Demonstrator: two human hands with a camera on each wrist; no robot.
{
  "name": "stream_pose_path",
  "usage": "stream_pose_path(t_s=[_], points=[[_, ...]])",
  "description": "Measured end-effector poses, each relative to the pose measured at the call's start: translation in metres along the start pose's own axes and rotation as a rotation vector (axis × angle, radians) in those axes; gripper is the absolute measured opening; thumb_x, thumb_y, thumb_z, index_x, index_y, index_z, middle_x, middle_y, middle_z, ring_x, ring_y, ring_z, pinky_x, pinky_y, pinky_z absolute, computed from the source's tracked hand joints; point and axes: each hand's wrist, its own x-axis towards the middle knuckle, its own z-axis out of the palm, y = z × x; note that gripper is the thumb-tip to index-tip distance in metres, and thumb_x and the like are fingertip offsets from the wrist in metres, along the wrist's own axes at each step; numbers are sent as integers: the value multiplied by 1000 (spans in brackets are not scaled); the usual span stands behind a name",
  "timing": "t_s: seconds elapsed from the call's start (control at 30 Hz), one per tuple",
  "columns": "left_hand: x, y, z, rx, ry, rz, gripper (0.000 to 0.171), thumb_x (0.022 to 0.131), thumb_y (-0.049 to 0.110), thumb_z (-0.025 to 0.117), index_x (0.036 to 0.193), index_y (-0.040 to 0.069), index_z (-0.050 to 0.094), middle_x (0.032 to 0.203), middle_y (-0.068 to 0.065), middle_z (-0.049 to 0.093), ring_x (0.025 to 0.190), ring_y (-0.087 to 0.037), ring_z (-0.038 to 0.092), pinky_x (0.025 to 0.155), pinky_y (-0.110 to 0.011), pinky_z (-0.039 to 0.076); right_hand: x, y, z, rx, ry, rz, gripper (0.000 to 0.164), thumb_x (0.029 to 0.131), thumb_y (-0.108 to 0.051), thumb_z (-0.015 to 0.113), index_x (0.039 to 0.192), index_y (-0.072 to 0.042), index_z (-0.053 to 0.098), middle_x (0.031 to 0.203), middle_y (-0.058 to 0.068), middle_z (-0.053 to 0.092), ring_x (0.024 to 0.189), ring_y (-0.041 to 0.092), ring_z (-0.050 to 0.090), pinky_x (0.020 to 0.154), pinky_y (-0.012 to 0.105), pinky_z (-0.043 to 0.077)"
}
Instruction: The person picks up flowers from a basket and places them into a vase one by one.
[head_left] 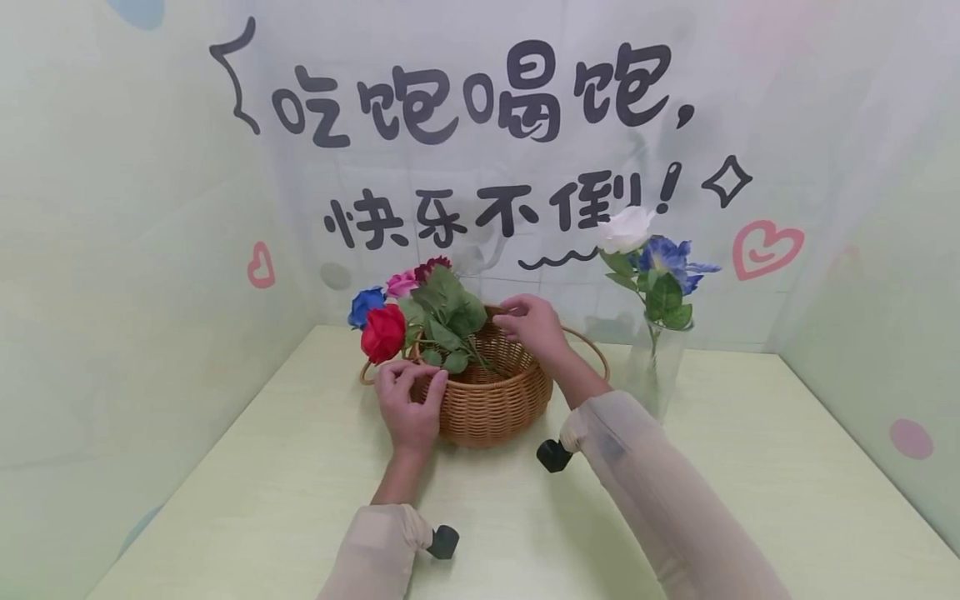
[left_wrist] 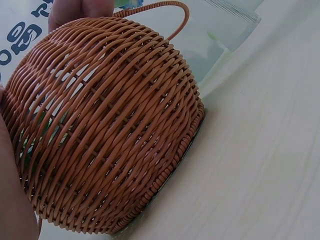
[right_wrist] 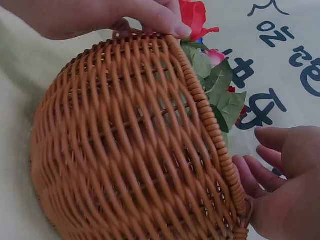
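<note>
A round brown wicker basket (head_left: 495,417) stands on the table between my hands, its looped handles out to either side. My left hand (head_left: 407,408) grips the front-left rim, thumb and fingers at its edge. Over the back-right rim, near a handle's base, curl the fingers of my right hand (head_left: 536,329); some of them go behind the rim in the right wrist view. Artificial flowers lean out of the basket's left side: a red rose (head_left: 383,334), a blue rose (head_left: 367,307), a pink flower (head_left: 401,284) and a dark red one (head_left: 432,267). Green leaves (head_left: 444,302) partly cover the opening.
Right of the basket, a clear vase (head_left: 660,383) holds a white rose (head_left: 628,229) and a blue flower (head_left: 671,260). The pale table (head_left: 300,500) ends at printed walls on the left, back and right. Small black devices (head_left: 444,542) sit at both cuffs.
</note>
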Motion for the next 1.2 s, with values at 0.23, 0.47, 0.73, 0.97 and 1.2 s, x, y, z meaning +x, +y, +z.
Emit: stream_pose_path(t_s=[0.23,0.47,0.73,0.97,1.2], points=[[1,2,-1,6,-14,-14,8,77,10,79,80,6,72,93,-14,52,98,-26,47,89,-38,34,8,-5,7,13,-115,101,27,92,1,61,118,10,59,101,18,64,70,20,60,76,40,54],[1,3,-2,22,-28,-25,9,76,5,79,80,7,72,94,-15,52,99,-26,47,89,-39,33,13,-9,14,-51,-139,143,27,93,-1,60,118,8,61,96,15,63,71,19,60,64,30,52],[1,4,-1,9,-12,-37,8,76,5,79,81,7,73,95,-14,52,100,-26,47,89,-38,33,15,-8,25,-68,-212,170,32,94,0,57,125,8,58,112,19,62,95,34,64,83,43,53],[0,18,0,-9,18,23,12,71,-3,80,77,1,71,89,-21,53,94,-37,48,88,-38,32,11,6,30,-65,-225,214,32,92,6,55,124,9,57,97,14,59,70,20,54,79,47,52],[6,36,-3,-30,8,26,12,69,-10,77,76,-5,68,88,-27,50,92,-45,46,89,-39,31,8,7,33,-67,-236,249,36,93,2,57,128,6,55,101,13,59,85,26,60,86,49,50]])
